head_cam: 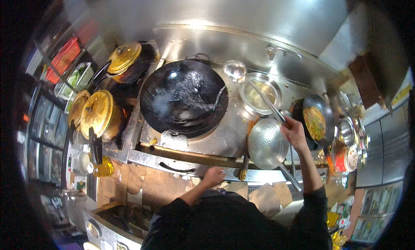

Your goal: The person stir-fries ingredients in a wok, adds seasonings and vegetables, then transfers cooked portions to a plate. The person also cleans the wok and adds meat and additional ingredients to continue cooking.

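My right hand (294,133) is closed round the handle of a steel ladle (235,70), whose bowl hangs between the large black wok (183,97) and a metal pot of liquid (261,92). In the wok, a shiny stream runs in from its right side, and faint smoke or steam shows at the left. My left hand (214,176) is half curled at the stove's front edge; whether it holds anything cannot be told. A perforated steel strainer (268,143) lies below the pot, beside a bamboo brush (243,169).
Lidded pressure cookers (97,114) (124,58) stand on burners at the left. A smaller wok (328,120) with cooked food (314,123) sits at the right, near metal bowls (346,132). A folded white cloth (174,139) lies before the large wok. A faucet (272,51) projects from the back wall.
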